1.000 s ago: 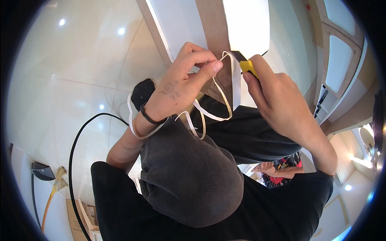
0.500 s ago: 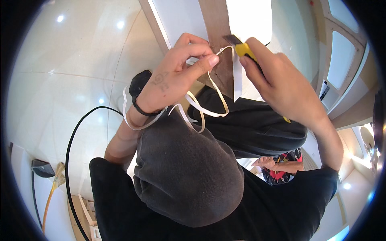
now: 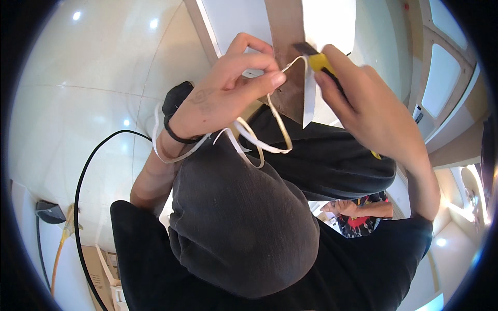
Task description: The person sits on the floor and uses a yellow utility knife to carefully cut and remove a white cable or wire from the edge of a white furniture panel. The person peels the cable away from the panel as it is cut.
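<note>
A thin white strip (image 3: 277, 149) is pinched between the thumb and fingers of my left hand (image 3: 231, 85). Its loops hang below that hand, and one length curls across my left wrist. My right hand (image 3: 365, 106) is wrapped round a yellow utility knife (image 3: 318, 61) whose dark blade points to the upper left. From the left fingertips, a short end of the strip arcs over to the knife; whether the blade touches it cannot be made out. Just behind the hands stands a panel with a brown face (image 3: 287, 31) and a white edge.
My bent knee in dark trousers (image 3: 244, 217) fills the middle. A black cable (image 3: 83, 176) curves over the tiled floor (image 3: 93, 67) at left, near a dustpan (image 3: 50, 211) and a broom (image 3: 69, 228). Another person's arm (image 3: 371, 210) shows at lower right. Cardboard (image 3: 96, 269) lies at lower left.
Both hands shift only slightly, the knife a little to the right. The strip stays in my left fingers, and its hanging loops have swung a bit to the left.
</note>
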Tool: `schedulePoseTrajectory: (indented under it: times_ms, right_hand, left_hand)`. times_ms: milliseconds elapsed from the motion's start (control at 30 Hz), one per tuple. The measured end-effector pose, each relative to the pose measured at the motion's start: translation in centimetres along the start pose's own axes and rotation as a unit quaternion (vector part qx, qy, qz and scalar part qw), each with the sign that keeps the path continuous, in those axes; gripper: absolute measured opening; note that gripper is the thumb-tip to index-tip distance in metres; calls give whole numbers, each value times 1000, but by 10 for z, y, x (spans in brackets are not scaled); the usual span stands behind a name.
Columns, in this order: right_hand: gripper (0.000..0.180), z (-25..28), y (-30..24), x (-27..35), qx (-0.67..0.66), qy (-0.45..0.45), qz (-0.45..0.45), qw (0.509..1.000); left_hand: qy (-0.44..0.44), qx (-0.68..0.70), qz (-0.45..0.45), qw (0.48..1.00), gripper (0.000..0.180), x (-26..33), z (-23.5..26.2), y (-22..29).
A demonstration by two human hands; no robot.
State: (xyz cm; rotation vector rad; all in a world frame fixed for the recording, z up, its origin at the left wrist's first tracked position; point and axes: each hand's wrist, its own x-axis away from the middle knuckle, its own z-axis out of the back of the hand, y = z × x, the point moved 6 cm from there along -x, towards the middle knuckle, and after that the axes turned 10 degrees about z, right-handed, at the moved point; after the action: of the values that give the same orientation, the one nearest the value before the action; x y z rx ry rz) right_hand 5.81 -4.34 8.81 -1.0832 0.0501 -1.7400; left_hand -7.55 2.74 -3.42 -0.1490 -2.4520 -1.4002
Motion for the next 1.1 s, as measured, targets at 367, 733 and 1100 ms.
schedulePoseTrajectory:
  times_ms: [367,733,1100]
  right_hand:
    - [12,1,-10,18,10,47,-1,999]
    - [14,-12,-2,23,-5,34,-15,999]
    - [14,-12,-2,26,8,14,-47,999]
  left_hand:
    - [96,-68,35,992,20,3,-14,7]
    - [127,-109,43,985,27,2,-23,11]
    - [95,-187,-12,978,22,1,-22,24]
